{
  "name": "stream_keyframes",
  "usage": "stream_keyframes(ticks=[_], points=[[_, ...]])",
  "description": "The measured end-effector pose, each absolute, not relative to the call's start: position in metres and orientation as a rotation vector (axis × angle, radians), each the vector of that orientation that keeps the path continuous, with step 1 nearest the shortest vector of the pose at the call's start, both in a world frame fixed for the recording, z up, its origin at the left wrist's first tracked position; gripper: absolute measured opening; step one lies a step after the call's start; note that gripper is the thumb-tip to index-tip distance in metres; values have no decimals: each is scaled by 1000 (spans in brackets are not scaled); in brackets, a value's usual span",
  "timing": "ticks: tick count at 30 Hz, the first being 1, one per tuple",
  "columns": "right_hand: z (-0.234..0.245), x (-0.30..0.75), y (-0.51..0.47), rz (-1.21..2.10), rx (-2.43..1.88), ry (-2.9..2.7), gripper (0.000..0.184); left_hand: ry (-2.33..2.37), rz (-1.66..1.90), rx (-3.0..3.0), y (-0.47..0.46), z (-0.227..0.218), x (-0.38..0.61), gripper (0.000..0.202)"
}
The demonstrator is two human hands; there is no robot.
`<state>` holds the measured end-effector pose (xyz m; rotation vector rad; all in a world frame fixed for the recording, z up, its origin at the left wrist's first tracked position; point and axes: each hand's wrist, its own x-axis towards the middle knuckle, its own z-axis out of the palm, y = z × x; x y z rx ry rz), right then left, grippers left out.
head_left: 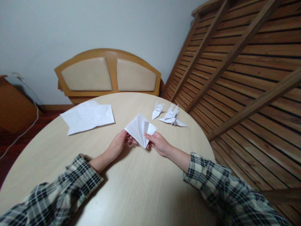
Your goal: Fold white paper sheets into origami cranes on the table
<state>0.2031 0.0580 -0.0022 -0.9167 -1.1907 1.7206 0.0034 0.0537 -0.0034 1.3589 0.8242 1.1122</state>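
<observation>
A white sheet of origami paper, folded into a diamond with creases fanning from its near corner, is held up between both hands over the table. My left hand grips its left corner, thumb on top and fingers partly hidden beneath. With the thumb pressed on the front face, my right hand pinches the lower right edge. Just beyond the right hand, folded paper cranes sit close together, one smaller folded piece standing to their left.
A stack of loose white paper lies at the left of the round pale wooden table. Behind the table stands a headboard with padded panels. A slatted wooden frame leans along the right side. A white cable hangs at far left.
</observation>
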Motion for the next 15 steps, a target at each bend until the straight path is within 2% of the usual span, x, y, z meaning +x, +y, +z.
stream_keyframes(ticks=[3,8,12,15], points=[[-3,203,59,1733,-922,-1186,55,817,1149,1322,56,-6,3,61],[-4,204,60,1725,-931,-1177,56,828,1273,1234,55,-2,2,34],[-6,205,59,1726,-931,-1237,53,785,1354,1338,53,2,2,57],[-7,204,59,1722,-949,-1263,54,731,1396,1432,51,3,2,59]])
